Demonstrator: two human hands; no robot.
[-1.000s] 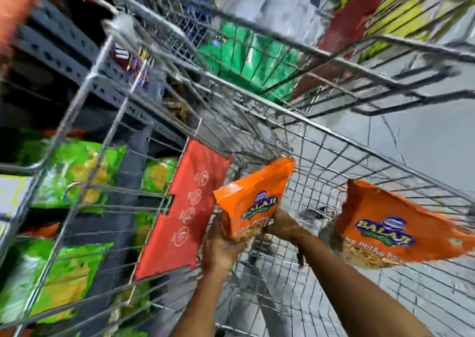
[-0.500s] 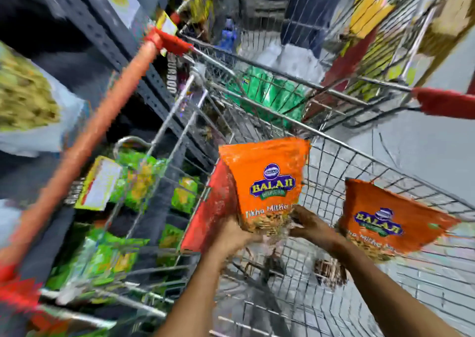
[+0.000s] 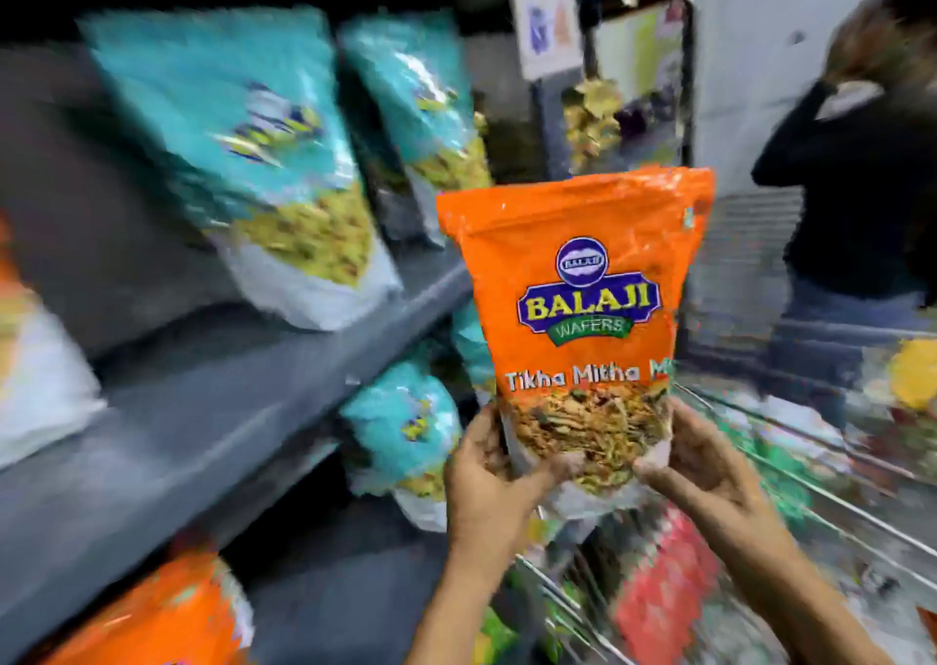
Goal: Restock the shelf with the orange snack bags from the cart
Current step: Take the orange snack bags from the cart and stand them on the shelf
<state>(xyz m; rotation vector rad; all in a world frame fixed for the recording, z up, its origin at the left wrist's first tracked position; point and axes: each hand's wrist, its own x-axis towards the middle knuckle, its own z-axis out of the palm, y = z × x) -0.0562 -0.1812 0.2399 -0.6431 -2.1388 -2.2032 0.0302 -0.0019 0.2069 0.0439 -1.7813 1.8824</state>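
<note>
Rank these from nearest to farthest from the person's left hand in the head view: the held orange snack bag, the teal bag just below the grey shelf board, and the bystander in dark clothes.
1. Orange snack bag: gripped by the left hand at its lower left corner.
2. Teal bag: just left of that hand, under the grey shelf board.
3. Bystander: far right, behind the cart.

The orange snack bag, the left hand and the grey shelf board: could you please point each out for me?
orange snack bag (image 3: 583, 279), head view, on the logo at its front.
left hand (image 3: 481, 482), head view, back of the hand.
grey shelf board (image 3: 213, 405), head view, bare top surface.
</note>
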